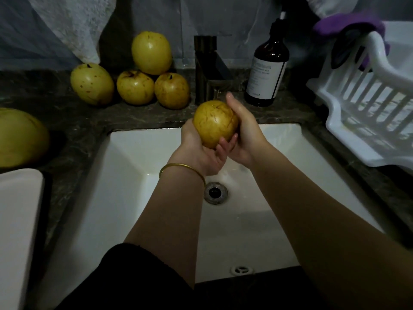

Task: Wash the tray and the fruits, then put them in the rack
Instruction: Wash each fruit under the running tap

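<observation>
A: Head view. The setting was a dark marbled tabletop (73, 121) around a white sink (134, 164), in dim light. A dark tap (206, 70) stood at the back with a brown pump bottle (267, 63) beside it. A white slatted rack (362, 113) sat on the right, with no fruit in the part shown.

B: Where was the item being washed?

A: One yellow-brown fruit (215, 124) was held over the sink, just below the tap's spout. The left hand (199, 153) cupped it from beneath. The right hand (243, 133) wrapped its right side, thumb up. The fingers (226, 144) of both hands were curled onto the skin, holding it between them. Four unheld fruits (136, 87) were piled on the tabletop behind the sink, and a fifth fruit (20, 135) lay at far left.

B: Handling notes?

A: Judged firm, round and weighty enough to want a palm under it. The skin looked smooth, so probably slick once wet, and it would likely bruise if dropped into the basin. Best gripped across the widest girth, not pinched at the ends. Could not tell whether water was running.
</observation>
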`<state>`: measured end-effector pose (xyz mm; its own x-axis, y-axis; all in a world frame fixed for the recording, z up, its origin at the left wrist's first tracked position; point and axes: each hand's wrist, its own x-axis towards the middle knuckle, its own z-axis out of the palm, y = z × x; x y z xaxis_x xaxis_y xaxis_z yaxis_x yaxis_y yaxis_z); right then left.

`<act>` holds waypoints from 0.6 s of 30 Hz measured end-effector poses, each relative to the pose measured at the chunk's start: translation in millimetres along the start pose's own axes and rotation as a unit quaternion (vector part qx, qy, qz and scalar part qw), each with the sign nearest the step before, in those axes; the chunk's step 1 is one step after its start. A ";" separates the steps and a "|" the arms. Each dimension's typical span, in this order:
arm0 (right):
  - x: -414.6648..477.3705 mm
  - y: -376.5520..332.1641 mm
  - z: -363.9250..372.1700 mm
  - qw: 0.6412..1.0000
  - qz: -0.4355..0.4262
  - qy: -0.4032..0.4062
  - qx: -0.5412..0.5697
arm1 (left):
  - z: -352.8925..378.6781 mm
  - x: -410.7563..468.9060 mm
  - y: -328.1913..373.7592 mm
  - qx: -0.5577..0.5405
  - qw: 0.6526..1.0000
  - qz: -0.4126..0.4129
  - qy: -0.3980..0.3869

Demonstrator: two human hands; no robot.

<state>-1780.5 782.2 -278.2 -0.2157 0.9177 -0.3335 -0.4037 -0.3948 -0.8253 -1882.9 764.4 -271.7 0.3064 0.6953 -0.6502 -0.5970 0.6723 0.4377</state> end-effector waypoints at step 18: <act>15.3 4.5 -1.1 0.984 -0.066 0.134 -0.097 | 13.9 1.9 -11.0 0.370 0.844 0.358 0.153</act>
<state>-1784.6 794.5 -287.5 0.0797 0.9494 -0.3038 -0.2287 -0.2793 -0.9326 -1865.4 761.8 -269.2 -0.2094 0.9683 -0.1361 0.1118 0.1619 0.9804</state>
